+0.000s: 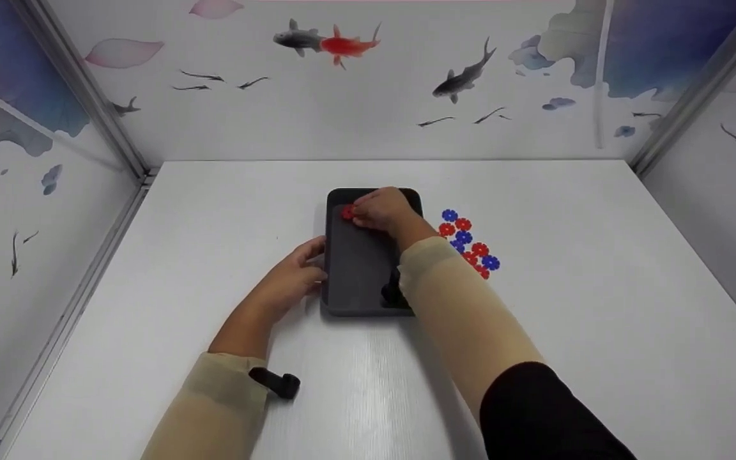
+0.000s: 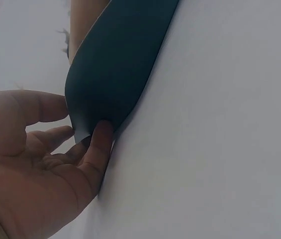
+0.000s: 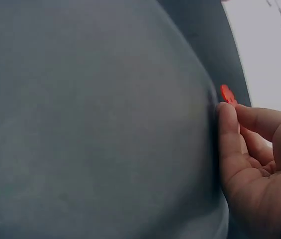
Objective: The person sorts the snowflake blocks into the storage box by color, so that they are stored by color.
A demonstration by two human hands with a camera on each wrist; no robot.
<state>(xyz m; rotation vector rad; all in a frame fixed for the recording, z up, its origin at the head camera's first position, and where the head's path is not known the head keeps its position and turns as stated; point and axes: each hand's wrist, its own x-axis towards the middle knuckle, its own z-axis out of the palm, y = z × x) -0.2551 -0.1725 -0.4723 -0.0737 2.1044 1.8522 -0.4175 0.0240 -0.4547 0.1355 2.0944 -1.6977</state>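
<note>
Closed in on three sides by white walls (image 1: 368, 128), printed with dark and red fish, pink petals and blue washes, and edged at the corners with grey metal posts (image 1: 82, 83). Below, a white table (image 1: 598, 287), faintly shiny toward the near side. Reaching across it, two forearms in beige sleeve covers (image 1: 214, 409), with a black sleeve (image 1: 547, 415) farther up the right arm.

Lying on the table near the middle, a dark grey tray (image 1: 358, 262), rectangular with rounded corners, longer from near to far than from side to side. At its left side, the left hand (image 1: 288, 278), fingers parted and loosely bent, tips touching the outer wall; from the left wrist view, one fingertip laid flat against that wall. Cannot tell how firmly pressed. Above the far part of the tray, the right hand (image 1: 383, 209), thumb and fingertips pinched together on a red disc (image 1: 347, 212).

On the left sleeve cover, a black device (image 1: 276, 382), jutting out over the table; another, partly hidden, at the right wrist. Just right of the tray, partly behind the right forearm, a loose cluster of red and blue flower-shaped discs (image 1: 464, 237), some touching or overlapping. Smallest of all, the pinched red disc: inside the tray's outline near the far left corner, tilted up on edge in the right wrist view, close to a dark wall. Cannot tell whether touching the tray floor.
</note>
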